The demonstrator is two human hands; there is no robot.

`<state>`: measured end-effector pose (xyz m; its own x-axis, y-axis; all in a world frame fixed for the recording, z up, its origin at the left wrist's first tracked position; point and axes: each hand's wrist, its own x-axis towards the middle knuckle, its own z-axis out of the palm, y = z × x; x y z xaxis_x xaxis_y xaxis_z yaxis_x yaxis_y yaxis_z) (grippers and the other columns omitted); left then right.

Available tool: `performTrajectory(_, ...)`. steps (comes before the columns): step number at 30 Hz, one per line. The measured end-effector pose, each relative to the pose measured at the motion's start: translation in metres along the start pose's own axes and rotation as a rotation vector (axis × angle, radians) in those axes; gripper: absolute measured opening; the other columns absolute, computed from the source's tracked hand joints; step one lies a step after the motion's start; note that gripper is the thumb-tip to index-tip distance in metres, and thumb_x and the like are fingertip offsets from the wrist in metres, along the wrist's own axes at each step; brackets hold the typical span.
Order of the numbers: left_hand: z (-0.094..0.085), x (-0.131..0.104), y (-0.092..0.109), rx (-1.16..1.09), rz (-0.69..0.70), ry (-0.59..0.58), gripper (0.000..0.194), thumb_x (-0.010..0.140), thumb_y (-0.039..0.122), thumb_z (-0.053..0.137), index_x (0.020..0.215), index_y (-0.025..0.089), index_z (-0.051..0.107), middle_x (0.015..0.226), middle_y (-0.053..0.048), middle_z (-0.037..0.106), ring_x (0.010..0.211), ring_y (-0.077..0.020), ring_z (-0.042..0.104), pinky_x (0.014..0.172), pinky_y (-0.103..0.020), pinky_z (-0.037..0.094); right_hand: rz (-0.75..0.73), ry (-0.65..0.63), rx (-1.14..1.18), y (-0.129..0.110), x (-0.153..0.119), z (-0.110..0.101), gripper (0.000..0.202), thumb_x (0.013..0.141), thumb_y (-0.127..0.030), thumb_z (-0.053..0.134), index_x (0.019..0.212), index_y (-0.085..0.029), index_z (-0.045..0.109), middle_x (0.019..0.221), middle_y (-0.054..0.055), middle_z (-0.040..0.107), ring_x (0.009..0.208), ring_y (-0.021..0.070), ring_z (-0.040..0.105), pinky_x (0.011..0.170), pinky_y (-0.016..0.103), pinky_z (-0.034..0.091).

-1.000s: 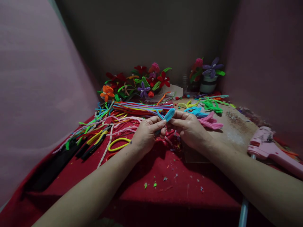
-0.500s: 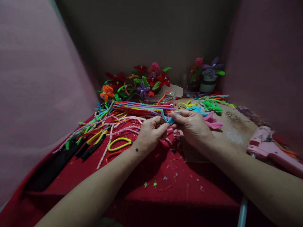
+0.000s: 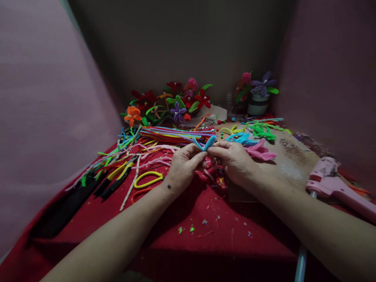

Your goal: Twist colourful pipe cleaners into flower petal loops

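A light blue pipe-cleaner piece (image 3: 209, 142) is bent into a V above the red cloth, with a wide looped arm on the right and a thin arm on the left. My left hand (image 3: 186, 163) pinches it near the bottom of the V. From the right, my right hand (image 3: 235, 159) has thumb and forefinger closed on the base of the wide arm. Behind the hands lies a bundle of straight pipe cleaners (image 3: 176, 133). Blue looped pieces (image 3: 241, 138) and pink looped pieces (image 3: 261, 151) rest beyond my right hand.
Black-and-yellow pliers (image 3: 117, 178) and yellow-handled scissors (image 3: 149, 179) lie at left. A pink glue gun (image 3: 326, 180) is at right beside a brown board (image 3: 293, 162). Pipe-cleaner flowers (image 3: 178, 111) and a potted flower (image 3: 258, 103) stand at the back.
The wide blue arm, partly covered by my right fingers before, now stands up in view. My right hand has shifted slightly left and down, and the thin arm leans further left.
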<state>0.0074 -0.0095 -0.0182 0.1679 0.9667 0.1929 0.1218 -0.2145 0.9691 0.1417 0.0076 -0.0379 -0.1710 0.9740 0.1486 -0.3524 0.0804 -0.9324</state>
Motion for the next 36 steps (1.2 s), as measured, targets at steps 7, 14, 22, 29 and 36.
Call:
performTrajectory(7,0.003,-0.001,-0.002,-0.019,0.010,-0.027,0.016,0.074,0.028,0.058,0.070,0.014,0.055,0.053,0.002,0.057,0.046,-0.0084,0.052,0.048,-0.020,0.043,0.026,-0.035,-0.062,0.005,0.002,-0.001,0.004,0.065,-0.015,0.053,0.061,-0.014,0.056,0.052,0.000,0.056,0.044,0.0113,0.051,0.044,0.024,0.039)
performTrajectory(14,0.000,0.002,-0.007,-0.144,-0.073,-0.076,0.015,0.073,0.027,0.059,0.071,0.013,0.055,0.052,0.003,0.056,0.045,-0.0072,0.051,0.046,-0.018,0.040,0.013,-0.054,-0.176,0.000,-0.003,0.001,0.007,0.066,-0.016,0.050,0.061,-0.014,0.055,0.050,0.000,0.056,0.042,0.0103,0.050,0.041,0.022,0.037)
performTrajectory(22,-0.003,0.005,-0.007,-0.189,-0.109,-0.089,0.014,0.073,0.026,0.059,0.071,0.012,0.056,0.052,0.003,0.054,0.043,-0.0048,0.046,0.044,-0.016,0.037,-0.017,-0.022,-0.224,-0.006,-0.003,0.001,0.016,0.070,-0.029,0.058,0.065,-0.014,0.057,0.055,0.001,0.057,0.048,0.0102,0.052,0.045,0.022,0.039)
performTrajectory(29,0.000,0.002,-0.007,-0.004,-0.080,-0.108,0.018,0.076,0.024,0.055,0.062,0.013,0.051,0.048,0.004,0.053,0.040,-0.0053,0.044,0.044,-0.018,0.036,-0.151,0.089,-0.398,-0.009,-0.002,-0.003,0.027,0.073,-0.036,0.057,0.059,-0.014,0.060,0.048,-0.002,0.048,0.045,0.0081,0.041,0.044,0.023,0.031)
performTrajectory(36,-0.001,0.002,-0.004,-0.072,-0.060,-0.122,0.013,0.076,0.024,0.055,0.070,0.013,0.056,0.050,0.004,0.054,0.041,-0.0052,0.045,0.043,-0.017,0.037,-0.245,0.140,-0.476,-0.010,-0.003,-0.001,0.025,0.076,-0.033,0.054,0.061,-0.015,0.060,0.055,0.000,0.055,0.053,0.0106,0.047,0.053,0.025,0.036)
